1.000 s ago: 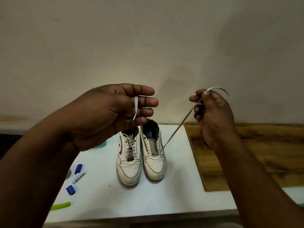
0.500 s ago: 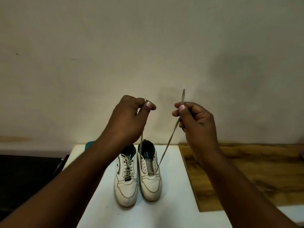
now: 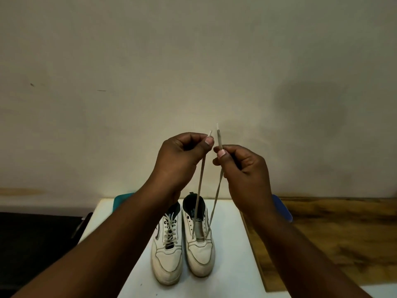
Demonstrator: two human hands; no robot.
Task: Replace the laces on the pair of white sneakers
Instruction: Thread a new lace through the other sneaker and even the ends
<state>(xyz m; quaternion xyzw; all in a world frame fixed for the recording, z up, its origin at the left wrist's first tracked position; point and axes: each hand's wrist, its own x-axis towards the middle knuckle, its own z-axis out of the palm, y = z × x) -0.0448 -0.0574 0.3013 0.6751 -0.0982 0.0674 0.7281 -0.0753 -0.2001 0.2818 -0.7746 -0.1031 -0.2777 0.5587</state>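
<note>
Two ends of one lace (image 3: 198, 190) were held up above the right sneaker (image 3: 198, 239), one in each hand. The left hand (image 3: 180, 160) pinched its end between thumb and forefinger, with the other fingers curled in; the right hand (image 3: 242, 168) pinched the other end in the same way. Both tips stood just above the fingers and were very near to each other, the right one a little higher. From the hands the two strands ran down, spreading slightly, to what seemed the lowest pair of eyelets, near the toe. So the long axis of each strand was almost vertical, and the empty eyelets lay directly below the hands, about equally near to both.

The left sneaker (image 3: 167, 248) stood just beside the right one on the white table (image 3: 227, 265) and was already laced. I judged that the ends were being compared for equal length, and that the next move would be to bring one tip down to the next eyelet.

How the lace crossed inside the lowest eyelets was too small to see. A teal object (image 3: 122, 200) and a blue object (image 3: 283, 208) were mostly hidden behind the arms.
</note>
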